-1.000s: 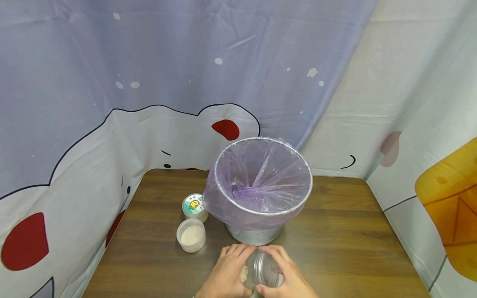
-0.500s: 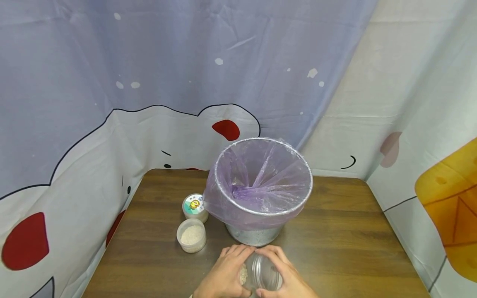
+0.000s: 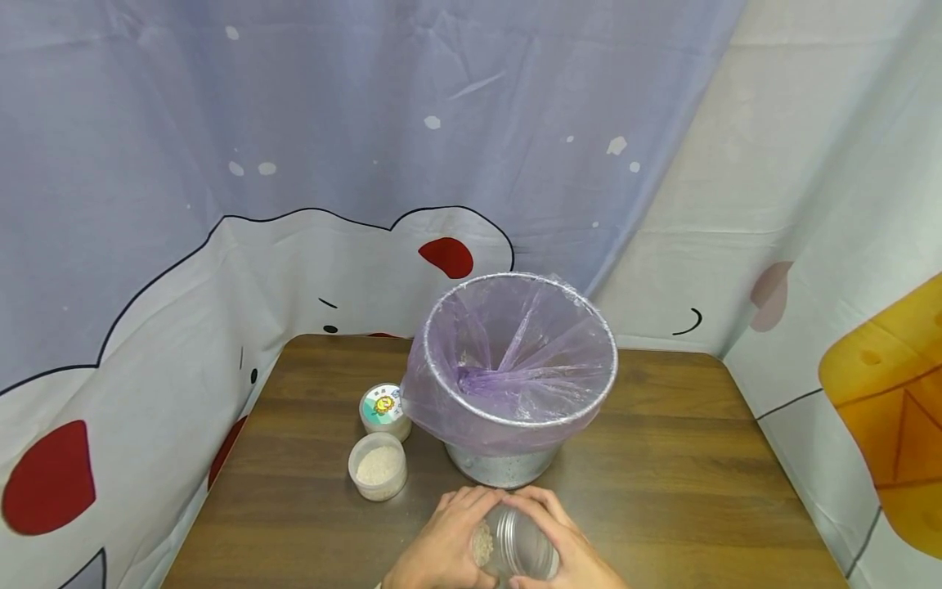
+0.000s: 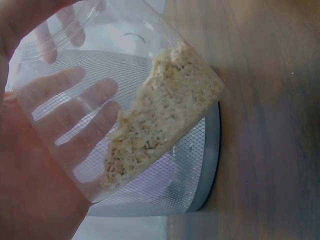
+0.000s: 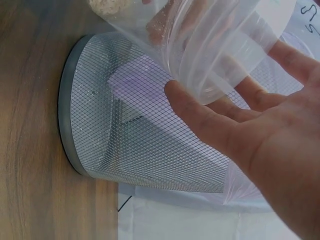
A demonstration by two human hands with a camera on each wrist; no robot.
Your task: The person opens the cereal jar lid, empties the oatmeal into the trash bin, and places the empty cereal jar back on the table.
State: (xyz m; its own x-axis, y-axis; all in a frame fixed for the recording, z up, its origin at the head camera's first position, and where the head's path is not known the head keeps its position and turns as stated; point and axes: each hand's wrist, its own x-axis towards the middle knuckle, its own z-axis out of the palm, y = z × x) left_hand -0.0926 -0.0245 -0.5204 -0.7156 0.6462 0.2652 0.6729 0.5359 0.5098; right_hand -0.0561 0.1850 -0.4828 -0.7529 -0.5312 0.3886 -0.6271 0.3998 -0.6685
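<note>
Both hands are around a clear plastic jar [image 4: 142,30], tipped on a slant near the table's front edge. Pale flakes like oats [image 4: 155,110] lie against its base end. My left hand [image 3: 444,541] grips the body at the flake end; its fingers show through the clear wall in the left wrist view. My right hand [image 3: 562,544] curls round the end with the threaded mouth [image 5: 192,45], thumb and fingers on opposite sides. In the head view, the fingertips of both hands come close together over the jar.
Behind the hands stands a mesh bin [image 5: 150,115] with a purple bag [image 3: 508,343] lining it. To its left are an uncovered tub [image 3: 378,466] of white grains and a tub with a printed lid [image 3: 383,405]. A printed curtain [image 3: 331,123] surrounds the wooden table [image 3: 684,474].
The jar has turned and shifted very slightly between the hands, and the flakes show a little differently. Both hands keep nearly the same place.
</note>
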